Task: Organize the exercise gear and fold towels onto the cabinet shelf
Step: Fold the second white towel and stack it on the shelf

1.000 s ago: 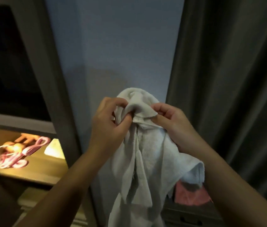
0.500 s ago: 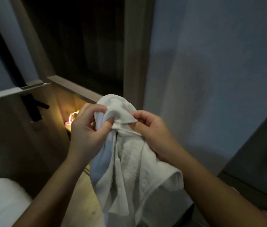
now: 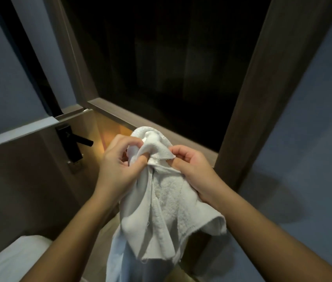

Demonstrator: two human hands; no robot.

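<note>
Towel (image 3: 167, 200): white terry cloth, unfolded and bunched, held up in mid-air at the centre of the head view, in front of the cabinet and touching no shelf. Its upper part is gathered into a rounded hump between the two hands; the rest hangs down in loose folds, one corner flaring out to the right.

Left hand (image 3: 118, 165): fingers curled, thumb and fingertips pinching the gathered top edge of the towel.

Right hand (image 3: 193, 169): fingers curled, pinching the stitched hem just beside the left hand's grip; the cloth drapes over its wrist.

Behind the hands, a dark cabinet opening (image 3: 161, 68) is framed by a wooden upright (image 3: 248, 119) on the right and a wooden ledge (image 3: 140, 121) below. Under the ledge a compartment (image 3: 108, 129) is lit warm yellow; its contents are hidden by the hands. A black lever handle (image 3: 73, 143) sits on the panel to the left. White bedding (image 3: 8, 259) shows at the lower left. A blue wall (image 3: 303, 139) fills the right side.
</note>
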